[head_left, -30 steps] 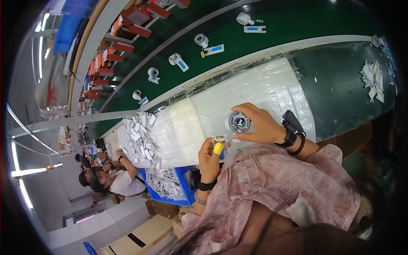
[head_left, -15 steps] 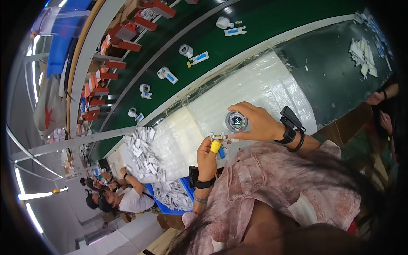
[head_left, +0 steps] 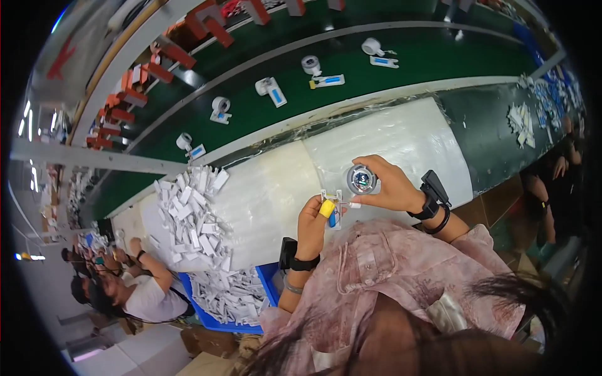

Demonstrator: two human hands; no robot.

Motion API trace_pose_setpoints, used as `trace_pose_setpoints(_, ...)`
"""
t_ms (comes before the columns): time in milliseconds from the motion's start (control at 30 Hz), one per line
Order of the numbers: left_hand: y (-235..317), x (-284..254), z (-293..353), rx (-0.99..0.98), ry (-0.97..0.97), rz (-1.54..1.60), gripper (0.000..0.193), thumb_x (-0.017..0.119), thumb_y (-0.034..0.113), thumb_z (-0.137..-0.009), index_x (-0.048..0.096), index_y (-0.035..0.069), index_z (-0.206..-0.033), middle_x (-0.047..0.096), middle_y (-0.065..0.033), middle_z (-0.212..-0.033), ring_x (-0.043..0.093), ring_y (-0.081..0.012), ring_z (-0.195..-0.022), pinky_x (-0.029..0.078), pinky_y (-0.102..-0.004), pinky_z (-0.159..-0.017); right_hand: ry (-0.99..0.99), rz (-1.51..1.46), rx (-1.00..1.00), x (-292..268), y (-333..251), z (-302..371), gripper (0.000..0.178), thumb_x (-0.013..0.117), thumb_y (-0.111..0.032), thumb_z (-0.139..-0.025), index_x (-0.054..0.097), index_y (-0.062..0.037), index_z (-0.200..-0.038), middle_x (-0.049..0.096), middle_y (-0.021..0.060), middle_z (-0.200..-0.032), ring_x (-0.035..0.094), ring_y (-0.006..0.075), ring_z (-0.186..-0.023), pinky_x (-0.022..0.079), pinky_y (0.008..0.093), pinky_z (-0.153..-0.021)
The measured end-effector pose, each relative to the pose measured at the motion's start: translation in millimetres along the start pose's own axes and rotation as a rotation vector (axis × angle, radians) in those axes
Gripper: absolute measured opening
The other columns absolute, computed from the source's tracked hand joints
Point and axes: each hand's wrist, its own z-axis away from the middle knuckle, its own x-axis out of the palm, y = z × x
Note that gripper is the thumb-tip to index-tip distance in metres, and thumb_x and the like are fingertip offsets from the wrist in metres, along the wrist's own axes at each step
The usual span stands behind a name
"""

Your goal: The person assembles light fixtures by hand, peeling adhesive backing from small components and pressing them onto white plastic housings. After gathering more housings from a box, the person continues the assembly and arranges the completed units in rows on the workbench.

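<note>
My right hand (head_left: 396, 188) is closed around a round grey device (head_left: 362, 180) with a small lit display facing up. Near its thumb is a small white piece (head_left: 355, 205). Close beside it, my left hand (head_left: 310, 227) pinches a white plastic holder (head_left: 339, 195) with a blue cylindrical cell (head_left: 333, 218) and a yellow block (head_left: 327, 208) on it. What joins the holder to the round device is too small to make out. Both hands are above the plastic-covered bench (head_left: 401, 141).
A heap of white plastic casings (head_left: 191, 216) lies left, above a blue bin (head_left: 219, 326) filled with similar parts. Beyond the bench, a green conveyor (head_left: 251, 119) carries several round devices with blue-celled holders. Other people sit at left and right. More parts (head_left: 522, 124) lie far right.
My view has shifted, so the bench and heap appear tilted differently. The small white piece now shows at my right thumb, and more of the holder with the blue cell is visible.
</note>
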Motion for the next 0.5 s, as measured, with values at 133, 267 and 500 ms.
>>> trace_pose_setpoints(133, -2, -52, 5, 0.013, 0.031, 0.07, 0.021, 0.055, 0.014, -0.096, 0.056, -0.001, -0.11, 0.065, -0.0073, -0.099, 0.067, -0.0163, -0.088, 0.049, -0.0239, -0.075, -0.077, 0.041, 0.013, 42, -22, -24, 0.07, 0.083, -0.029, -0.068, 0.051, -0.0057, -0.126, 0.056, 0.0151, -0.118, 0.058, 0.0318, -0.107, 0.047, 0.0359, -0.089)
trace_pose_setpoints(267, 2, -96, 4, -0.003, 0.029, 0.067, 0.02, 0.055, 0.016, -0.096, 0.057, 0.0, -0.108, 0.065, -0.0055, -0.093, 0.066, -0.0142, -0.085, 0.048, -0.0223, -0.071, -0.13, 0.089, -0.005, 79, -33, -48, 0.072, 0.082, -0.032, -0.069, 0.05, -0.0051, -0.127, 0.055, 0.0156, -0.12, 0.058, 0.033, -0.108, 0.048, 0.0367, -0.089)
trace_pose_setpoints(500, 11, -157, -2, 0.048, 0.027, 0.022, 0.018, 0.054, 0.014, -0.096, 0.058, 0.0, -0.106, 0.065, -0.006, -0.091, 0.066, -0.0131, -0.084, 0.048, -0.0216, -0.071, -0.236, 0.095, 0.019, 124, -51, -92, 0.071, 0.081, -0.034, -0.071, 0.049, -0.0046, -0.127, 0.056, 0.0162, -0.12, 0.058, 0.0343, -0.108, 0.049, 0.0376, -0.089)
